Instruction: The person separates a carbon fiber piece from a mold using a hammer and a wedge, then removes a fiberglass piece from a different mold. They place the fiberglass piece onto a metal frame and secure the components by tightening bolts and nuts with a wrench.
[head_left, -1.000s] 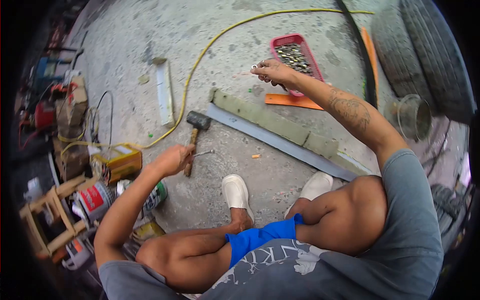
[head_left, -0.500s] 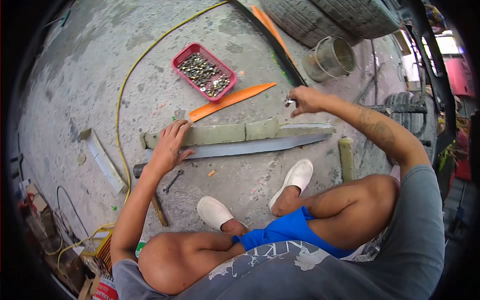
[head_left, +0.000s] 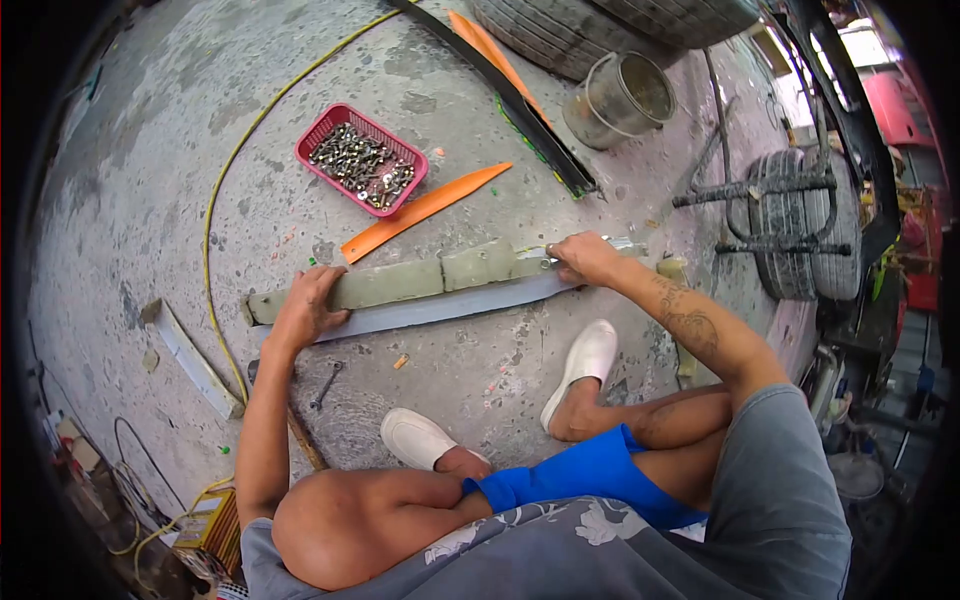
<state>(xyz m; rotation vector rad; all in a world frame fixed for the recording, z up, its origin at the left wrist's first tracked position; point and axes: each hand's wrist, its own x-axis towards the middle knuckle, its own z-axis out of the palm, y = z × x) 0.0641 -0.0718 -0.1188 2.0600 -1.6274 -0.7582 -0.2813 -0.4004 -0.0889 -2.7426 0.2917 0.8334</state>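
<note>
A long curved strip [head_left: 390, 285], dull green-grey on top with a smooth light grey side, lies across the floor in front of my feet. My left hand [head_left: 308, 308] grips it near its left end, fingers over the top and thumb on the near side. Toward the right end, my right hand [head_left: 588, 258] is closed around a small shiny metal piece [head_left: 548, 263], whose kind I cannot make out, and rests against the strip. An orange pointed strip [head_left: 425, 212] lies just beyond. Past it is a pink plastic basket [head_left: 318, 172] of bolts and washers.
A yellow hose [head_left: 209, 240] curves along the left. A black strip [head_left: 515, 100], a bucket [head_left: 612, 110] and tires [head_left: 570, 35] are at the far right. Near my feet lie a wrench [head_left: 326, 386] and a hammer-like handle [head_left: 305, 440]. A short grey strip [head_left: 192, 360] lies left.
My right hand has come down onto the right part of the long strip with the metal piece. My left hand stays on the left end. The whole view has shifted somewhat.
</note>
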